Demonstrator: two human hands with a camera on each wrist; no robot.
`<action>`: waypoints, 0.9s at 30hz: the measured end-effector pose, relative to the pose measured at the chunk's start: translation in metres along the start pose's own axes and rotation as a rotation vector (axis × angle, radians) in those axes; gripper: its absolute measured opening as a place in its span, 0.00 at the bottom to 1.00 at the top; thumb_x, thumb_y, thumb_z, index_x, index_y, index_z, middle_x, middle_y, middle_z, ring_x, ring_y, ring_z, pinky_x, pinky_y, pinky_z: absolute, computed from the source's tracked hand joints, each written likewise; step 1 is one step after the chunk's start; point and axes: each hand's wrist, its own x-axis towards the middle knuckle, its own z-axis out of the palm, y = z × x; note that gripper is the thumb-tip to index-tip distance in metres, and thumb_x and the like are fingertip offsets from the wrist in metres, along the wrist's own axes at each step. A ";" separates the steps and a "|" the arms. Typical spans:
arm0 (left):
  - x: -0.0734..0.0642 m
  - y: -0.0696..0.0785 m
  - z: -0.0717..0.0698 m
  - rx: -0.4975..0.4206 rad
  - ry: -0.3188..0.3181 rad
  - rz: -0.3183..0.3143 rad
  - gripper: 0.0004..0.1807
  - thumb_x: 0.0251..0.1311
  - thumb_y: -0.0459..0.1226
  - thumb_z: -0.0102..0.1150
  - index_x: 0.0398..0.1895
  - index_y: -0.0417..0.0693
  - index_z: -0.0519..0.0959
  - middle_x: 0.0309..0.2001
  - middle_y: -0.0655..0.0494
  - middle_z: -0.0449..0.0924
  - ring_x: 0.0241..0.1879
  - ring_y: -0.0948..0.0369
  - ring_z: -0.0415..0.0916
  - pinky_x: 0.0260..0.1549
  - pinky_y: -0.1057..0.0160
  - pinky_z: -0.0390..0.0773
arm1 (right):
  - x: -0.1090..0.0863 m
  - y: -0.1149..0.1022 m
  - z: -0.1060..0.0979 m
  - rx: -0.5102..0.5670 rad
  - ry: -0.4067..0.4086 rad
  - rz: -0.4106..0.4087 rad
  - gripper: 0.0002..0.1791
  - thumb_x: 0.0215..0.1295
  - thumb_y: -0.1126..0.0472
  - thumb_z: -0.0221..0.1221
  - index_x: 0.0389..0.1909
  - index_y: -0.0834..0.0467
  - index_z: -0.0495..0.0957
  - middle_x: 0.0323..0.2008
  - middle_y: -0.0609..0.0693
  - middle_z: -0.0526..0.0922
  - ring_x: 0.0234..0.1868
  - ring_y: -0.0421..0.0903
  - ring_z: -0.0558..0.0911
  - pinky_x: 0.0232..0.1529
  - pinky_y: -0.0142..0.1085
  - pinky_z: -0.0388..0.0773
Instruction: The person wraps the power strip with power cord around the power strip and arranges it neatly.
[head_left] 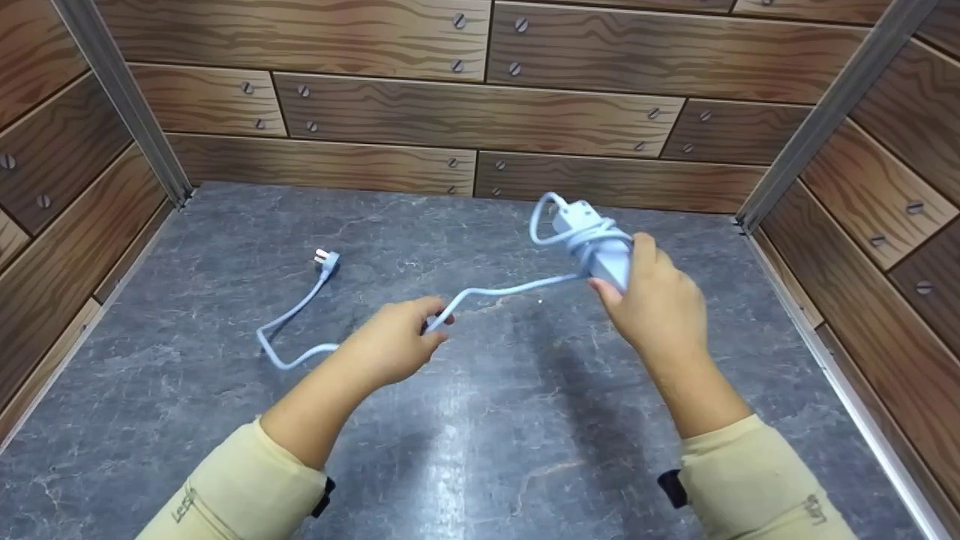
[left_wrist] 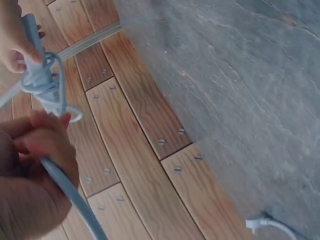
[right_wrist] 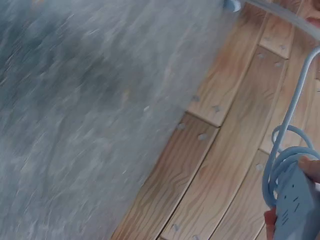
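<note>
A pale blue power strip (head_left: 611, 262) is held up in my right hand (head_left: 667, 307), the thumb on one side and the fingers on the other. Several turns of its cord (right_wrist: 287, 165) are wound round the strip's far part, and one loop sticks out at the end. From the strip a loose length of cord (head_left: 517, 288) runs left to my left hand (head_left: 386, 341), whose curled fingers and thumb hold it. Beyond that hand the cord bends across the surface to a plug (head_left: 327, 261), its metal prongs pointing up and left.
The grey marbled tabletop (head_left: 465, 420) lies under both hands. Wood-patterned panels (head_left: 375, 105) stand behind it and on both sides. Metal corner posts (head_left: 124, 97) rise at the back left and back right.
</note>
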 end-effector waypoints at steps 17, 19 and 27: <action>0.006 0.030 -0.012 0.736 0.862 0.798 0.10 0.55 0.29 0.50 0.20 0.48 0.76 0.16 0.57 0.67 0.14 0.60 0.62 0.10 0.65 0.57 | -0.019 0.002 0.017 -0.215 -0.428 -0.025 0.34 0.49 0.47 0.65 0.48 0.67 0.66 0.32 0.64 0.77 0.25 0.60 0.77 0.20 0.50 0.73; 0.010 0.036 -0.017 0.780 0.866 0.834 0.10 0.56 0.29 0.48 0.23 0.48 0.78 0.18 0.57 0.69 0.16 0.60 0.62 0.10 0.66 0.58 | -0.022 -0.001 0.018 -0.228 -0.431 -0.086 0.33 0.48 0.47 0.66 0.48 0.64 0.67 0.32 0.62 0.77 0.25 0.59 0.77 0.19 0.49 0.72; 0.024 0.052 -0.036 0.821 0.843 0.892 0.08 0.58 0.34 0.50 0.25 0.49 0.78 0.22 0.56 0.72 0.21 0.57 0.66 0.13 0.64 0.62 | -0.030 -0.002 0.020 -0.264 -0.332 -0.414 0.34 0.43 0.47 0.69 0.51 0.55 0.69 0.38 0.55 0.80 0.31 0.56 0.79 0.27 0.47 0.75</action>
